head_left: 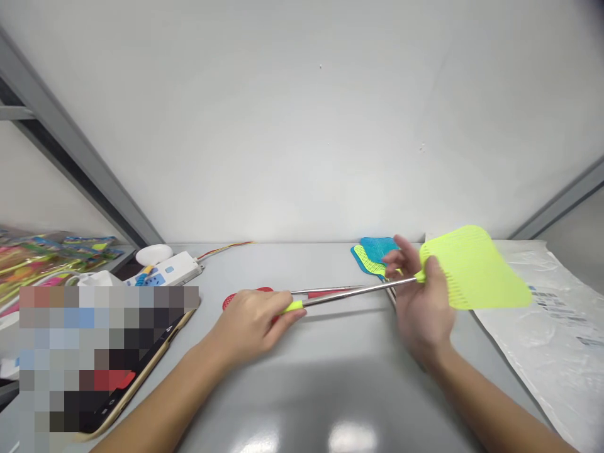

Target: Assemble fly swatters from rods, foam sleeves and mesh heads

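The fluorescent-yellow swatter (481, 267) has a silver shaft (353, 292). Farther off are a blue swatter (377, 247) and a dotted yellow-green swatter (369, 259); to the left, a red perforated swatter (229, 301). The tabletop (325, 371) is plain grey, the far wall (302, 138) white, the right-hand parcel (514, 333) white with dark print.

white power strip (166, 270), plastic packaging (523, 352)

Power strip (177, 269) left on table (330, 371), mailer bag (523, 346) right, flyswatters (377, 248) between, wall (302, 145) behind.

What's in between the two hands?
In the head view, the silver rod of the yellow swatter runs from left hand to right hand, with a red handle behind it.
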The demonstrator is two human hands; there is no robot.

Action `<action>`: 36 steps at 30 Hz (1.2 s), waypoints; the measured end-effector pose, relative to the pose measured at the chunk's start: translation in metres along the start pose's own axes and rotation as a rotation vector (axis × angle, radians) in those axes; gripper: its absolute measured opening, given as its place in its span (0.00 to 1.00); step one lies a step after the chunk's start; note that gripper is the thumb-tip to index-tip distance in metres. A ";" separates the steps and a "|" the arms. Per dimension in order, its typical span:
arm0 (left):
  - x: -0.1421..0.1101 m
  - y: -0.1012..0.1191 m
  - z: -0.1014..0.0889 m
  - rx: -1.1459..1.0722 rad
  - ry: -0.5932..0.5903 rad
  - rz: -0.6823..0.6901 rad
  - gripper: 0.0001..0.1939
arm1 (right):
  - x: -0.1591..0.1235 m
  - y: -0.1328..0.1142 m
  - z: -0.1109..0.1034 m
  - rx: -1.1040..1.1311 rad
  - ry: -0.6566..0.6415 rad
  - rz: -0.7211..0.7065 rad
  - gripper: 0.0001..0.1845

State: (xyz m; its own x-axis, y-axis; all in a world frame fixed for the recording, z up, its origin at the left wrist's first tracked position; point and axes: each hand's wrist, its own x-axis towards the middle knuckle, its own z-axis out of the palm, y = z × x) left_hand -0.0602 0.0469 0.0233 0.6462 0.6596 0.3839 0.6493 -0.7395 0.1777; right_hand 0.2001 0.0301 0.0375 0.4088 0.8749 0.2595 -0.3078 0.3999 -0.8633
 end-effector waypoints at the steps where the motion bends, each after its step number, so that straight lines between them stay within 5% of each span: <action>1: 0.000 0.003 0.002 0.004 0.013 0.016 0.16 | -0.004 0.003 0.002 -0.004 -0.024 0.014 0.25; 12: -0.002 0.036 0.024 -0.195 -0.013 0.022 0.16 | -0.051 0.012 0.025 -0.099 -0.272 -0.050 0.28; 22: -0.001 0.027 0.014 -0.254 -0.133 -0.069 0.16 | -0.033 0.021 0.003 -0.263 -0.448 -0.045 0.27; 26: 0.002 0.037 0.013 -0.555 -0.124 -0.304 0.16 | -0.028 0.014 0.001 -0.341 -0.449 -0.056 0.19; 29: 0.005 0.047 0.018 -1.006 -0.089 -0.500 0.20 | -0.031 0.009 0.007 -0.412 -0.559 -0.002 0.11; 32: 0.006 0.056 0.026 -1.416 -0.192 -0.554 0.22 | -0.039 0.009 0.015 -0.451 -0.649 0.060 0.07; 36: 0.005 0.061 0.031 -1.579 -0.274 -0.533 0.23 | -0.048 0.016 0.021 -0.380 -0.701 0.236 0.09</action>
State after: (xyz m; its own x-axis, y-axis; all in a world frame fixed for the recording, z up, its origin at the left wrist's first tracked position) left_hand -0.0045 0.0089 0.0077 0.6589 0.7389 -0.1408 -0.0948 0.2673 0.9589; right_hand 0.1573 0.0001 0.0204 -0.2990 0.9417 0.1540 0.0444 0.1749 -0.9836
